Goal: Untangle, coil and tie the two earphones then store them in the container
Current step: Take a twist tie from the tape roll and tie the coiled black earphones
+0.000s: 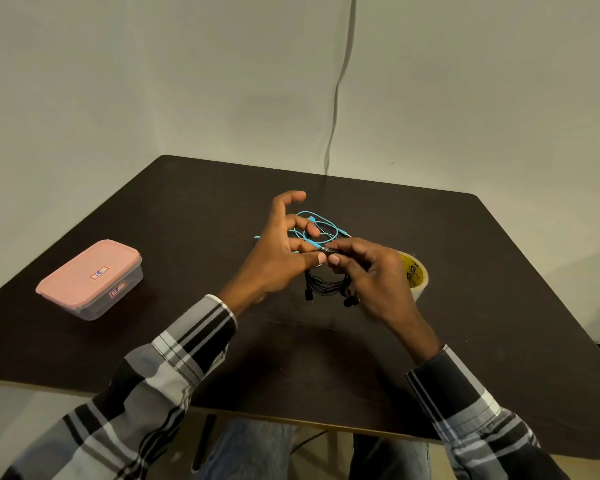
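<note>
Now, head view: both hands are working in the middle of the dark table (pixel 430 341).
What could go wrong: the black earphone (pixel 321 284) is sitting in a loose bunch, so I am thinking the loops could spring open if a finger is letting go too soon. It is also lying very near the blue earphone (pixel 317 228), so the two wires could be catching on each other again.
Left hand (pixel 284 252): it is reaching in from the left with its thumb pinching the top of the black bunch; the other fingers are sticking up and spreading out.
Right hand (pixel 371 271): it is curling over the bunch and pinching the same spot, thumb tip almost touching the left thumb.
Black earphone: it is hanging between the two hands, just above the table.
Blue earphone: it is lying loose on the table behind the hands.
Container (pixel 89 280): it is sitting far to the left with its pink lid on.
Tape roll (pixel 414 273): it is peeking out behind the right hand.
</note>
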A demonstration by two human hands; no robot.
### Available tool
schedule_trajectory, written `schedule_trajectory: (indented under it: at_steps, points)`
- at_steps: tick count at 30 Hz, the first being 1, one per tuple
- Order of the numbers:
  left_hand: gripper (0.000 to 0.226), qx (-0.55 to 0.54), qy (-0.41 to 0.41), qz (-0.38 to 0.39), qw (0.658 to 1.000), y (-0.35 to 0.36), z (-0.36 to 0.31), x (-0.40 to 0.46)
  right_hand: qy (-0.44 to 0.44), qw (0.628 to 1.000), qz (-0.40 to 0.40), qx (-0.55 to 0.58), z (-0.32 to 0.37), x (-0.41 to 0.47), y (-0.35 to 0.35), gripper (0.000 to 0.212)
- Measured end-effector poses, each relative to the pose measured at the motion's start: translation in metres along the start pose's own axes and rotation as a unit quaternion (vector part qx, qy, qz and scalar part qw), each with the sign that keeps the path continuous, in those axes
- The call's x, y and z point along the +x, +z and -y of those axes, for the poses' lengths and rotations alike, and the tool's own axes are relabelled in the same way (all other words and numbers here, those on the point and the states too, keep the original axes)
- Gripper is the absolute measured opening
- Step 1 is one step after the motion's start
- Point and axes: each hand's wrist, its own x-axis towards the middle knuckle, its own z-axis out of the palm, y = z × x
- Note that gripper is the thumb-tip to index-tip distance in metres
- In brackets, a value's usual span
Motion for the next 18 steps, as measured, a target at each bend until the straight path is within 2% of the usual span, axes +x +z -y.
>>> schedule_trajectory:
  at_steps: [2,4,8,11,14,18]
  points:
    - [0.090,-0.057,-0.042,0.006,0.997,-0.003,0.000,0.001,0.051,0.992,0.019,0.116,0.003,0.000,-0.004,0.026]
    - [0.088,-0.106,-0.081,0.014,0.991,-0.006,-0.001,0.002,0.049,0.988,0.028,0.145,0.003,-0.001,-0.008,0.030]
    - [0.079,-0.212,-0.144,0.023,0.966,-0.006,-0.003,0.003,-0.006,0.996,0.030,0.088,0.003,0.000,-0.009,0.033]
    - [0.073,-0.266,-0.175,0.022,0.948,-0.003,-0.004,0.002,-0.085,0.996,0.017,0.004,0.000,0.002,-0.008,0.030]
    - [0.072,-0.258,-0.189,0.023,0.947,-0.004,-0.003,0.002,-0.138,0.989,-0.003,-0.059,-0.004,0.000,-0.007,0.027]
    - [0.072,-0.223,-0.188,0.045,0.956,-0.006,-0.001,0.000,-0.160,0.982,-0.004,-0.096,-0.008,0.000,-0.005,0.025]
